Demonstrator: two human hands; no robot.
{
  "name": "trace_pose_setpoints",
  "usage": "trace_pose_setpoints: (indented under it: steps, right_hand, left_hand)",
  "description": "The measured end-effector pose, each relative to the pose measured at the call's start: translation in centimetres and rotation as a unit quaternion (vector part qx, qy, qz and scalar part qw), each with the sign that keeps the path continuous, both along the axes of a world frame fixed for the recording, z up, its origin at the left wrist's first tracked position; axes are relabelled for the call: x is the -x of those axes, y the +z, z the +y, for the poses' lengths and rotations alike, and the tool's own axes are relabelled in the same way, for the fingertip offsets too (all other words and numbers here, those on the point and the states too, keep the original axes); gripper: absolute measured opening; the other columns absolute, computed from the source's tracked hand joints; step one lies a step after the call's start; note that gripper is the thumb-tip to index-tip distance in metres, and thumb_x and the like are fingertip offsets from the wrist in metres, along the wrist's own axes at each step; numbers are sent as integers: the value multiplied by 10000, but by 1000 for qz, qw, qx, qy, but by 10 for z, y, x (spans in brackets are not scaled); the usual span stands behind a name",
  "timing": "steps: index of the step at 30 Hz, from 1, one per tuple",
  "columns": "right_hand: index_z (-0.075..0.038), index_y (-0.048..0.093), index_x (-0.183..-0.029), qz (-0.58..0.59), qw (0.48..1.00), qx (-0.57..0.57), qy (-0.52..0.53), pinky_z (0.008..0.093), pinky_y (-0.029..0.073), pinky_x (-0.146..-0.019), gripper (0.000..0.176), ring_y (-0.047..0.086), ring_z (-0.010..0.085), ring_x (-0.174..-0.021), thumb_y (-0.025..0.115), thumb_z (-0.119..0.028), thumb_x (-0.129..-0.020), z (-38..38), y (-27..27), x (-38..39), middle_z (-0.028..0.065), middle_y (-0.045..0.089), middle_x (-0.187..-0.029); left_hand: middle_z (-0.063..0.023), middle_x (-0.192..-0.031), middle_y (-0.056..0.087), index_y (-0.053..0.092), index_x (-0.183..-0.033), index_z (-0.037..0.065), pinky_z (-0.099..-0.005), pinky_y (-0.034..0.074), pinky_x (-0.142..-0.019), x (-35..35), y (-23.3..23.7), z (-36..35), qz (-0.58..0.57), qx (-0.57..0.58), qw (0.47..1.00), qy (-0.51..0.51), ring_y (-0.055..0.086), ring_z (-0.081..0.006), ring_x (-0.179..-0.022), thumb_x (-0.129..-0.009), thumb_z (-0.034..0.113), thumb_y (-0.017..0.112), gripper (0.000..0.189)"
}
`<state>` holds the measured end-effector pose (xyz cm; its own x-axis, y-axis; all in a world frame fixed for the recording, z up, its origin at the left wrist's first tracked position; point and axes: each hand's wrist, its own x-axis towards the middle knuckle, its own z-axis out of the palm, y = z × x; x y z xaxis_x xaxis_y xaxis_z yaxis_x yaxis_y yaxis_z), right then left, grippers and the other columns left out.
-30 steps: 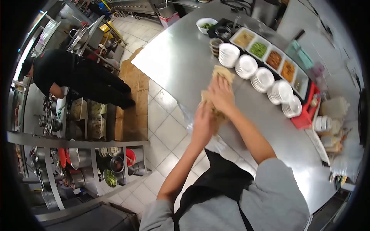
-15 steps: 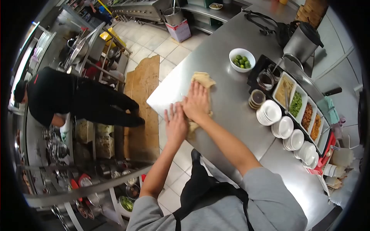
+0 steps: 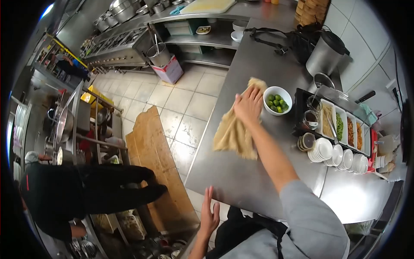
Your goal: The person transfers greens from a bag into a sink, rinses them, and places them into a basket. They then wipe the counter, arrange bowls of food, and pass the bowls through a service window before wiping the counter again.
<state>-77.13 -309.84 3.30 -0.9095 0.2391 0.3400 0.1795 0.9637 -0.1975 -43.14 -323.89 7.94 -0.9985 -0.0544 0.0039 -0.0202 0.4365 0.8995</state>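
Observation:
My right hand (image 3: 249, 105) lies on a tan cloth (image 3: 233, 134) on the steel counter (image 3: 276, 172); its fingers press over the cloth's upper part. The rest of the cloth trails back toward me, loosely spread. Just right of my right hand sits a white bowl (image 3: 277, 111) of green limes (image 3: 277, 102). My left hand (image 3: 209, 214) is raised off the counter's near left corner, fingers stretched out, with nothing in it.
Stacked white dishes (image 3: 321, 150) and a tray of toppings (image 3: 351, 131) line the counter's right side. Behind them stands a metal pot (image 3: 323, 56). To the left, a co-worker in black (image 3: 108, 190) stands by cardboard (image 3: 151, 155) on the tiled floor. A stove (image 3: 116, 47) is farther back.
My right hand has moved forward along the counter with the cloth, close to the lime bowl. My left hand has come away from the cloth and drawn back toward me.

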Motion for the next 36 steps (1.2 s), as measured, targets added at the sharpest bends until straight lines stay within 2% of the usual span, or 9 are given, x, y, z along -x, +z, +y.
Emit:
trace_pose_setpoints:
  steps: [3, 9, 11, 14, 16, 21, 23, 28, 36]
  right_hand:
    - [76, 310, -1274, 35, 997, 37, -65, 449, 123, -1047, 633, 252, 361, -1250, 375, -389, -849, -4, -9, 74, 233, 341, -1309]
    - [-84, 630, -741, 86, 888, 135, 431, 392, 373, -856, 195, 502, 264, -941, 555, -265, -735, -66, -26, 13, 105, 569, -1012]
    - [-33, 583, -919, 249, 841, 184, 444, 383, 371, -863, 232, 483, 272, -993, 518, -195, -766, -86, -23, -76, 137, 555, -1036]
    - [-33, 453, -1197, -70, 796, 472, 372, 419, 257, -1001, 440, 338, 265, -1211, 479, -219, -799, -69, 11, -208, 145, 424, -1252]
    - [-33, 373, -1259, -36, 858, 187, 478, 436, 158, -1046, 490, 232, 248, -1284, 440, -250, -825, -31, 7, -256, 127, 327, -1344]
    - [-145, 404, -1253, -62, 932, 208, 289, 466, 144, -1061, 514, 204, 249, -1300, 468, -400, -811, 122, -11, -361, 68, 266, -1390]
    - [-242, 487, -1161, -149, 937, -94, 302, 522, 215, -1018, 381, 246, 254, -1283, 464, -391, -811, 214, 11, -403, 54, 301, -1374]
    - [-190, 454, -1234, -89, 982, 167, 25, 469, 242, -1014, 474, 289, 313, -1254, 470, -413, -817, 400, -6, -490, 97, 321, -1358]
    - [-97, 257, -1356, -155, 982, 97, 57, 340, 132, -1060, 514, 177, 264, -1311, 299, -336, -904, 623, 26, -561, 97, 241, -1407]
  left_hand:
    - [-187, -1227, 475, 238, -1314, -46, -333, 299, -973, -20, -12, -20, -27, -71, 992, 96, 445, -264, -1157, -873, 16, 394, 472]
    - [-225, -1152, 500, 333, -1242, -84, -348, 359, -926, 11, -7, -26, 157, -73, 980, 101, 499, -284, -1062, -883, 53, 366, 385]
    - [-211, -1142, 508, 329, -1245, -84, -357, 379, -913, 43, -2, -25, 249, -22, 966, 61, 506, -276, -1037, -908, 126, 372, 399]
    - [-219, -1113, 526, 333, -1242, -89, -359, 430, -866, 85, 35, 22, 320, -36, 946, 40, 534, -274, -992, -906, 130, 350, 401]
    - [-233, -1113, 524, 332, -1241, -88, -366, 455, -831, 90, 59, 65, 329, -33, 944, 6, 544, -283, -977, -909, 140, 348, 403]
    - [-224, -1101, 535, 373, -1200, -92, -358, 460, -801, 35, 60, 178, 260, -55, 941, -210, 538, -283, -1004, -883, 74, 330, 360]
    - [-221, -1101, 538, 386, -1194, -83, -358, 457, -797, 4, 53, 215, 232, -86, 935, -254, 537, -281, -1009, -869, 51, 346, 354]
    - [-132, -1114, 563, 485, -1172, 42, -327, 442, -801, -74, 65, 313, 194, -8, 868, -457, 569, -256, -962, -799, -5, 451, 377]
    - [-102, -1075, 560, 481, -1180, 110, -352, 442, -758, -179, 28, 350, 93, 48, 973, -207, 561, -275, -878, -840, 82, 482, 341]
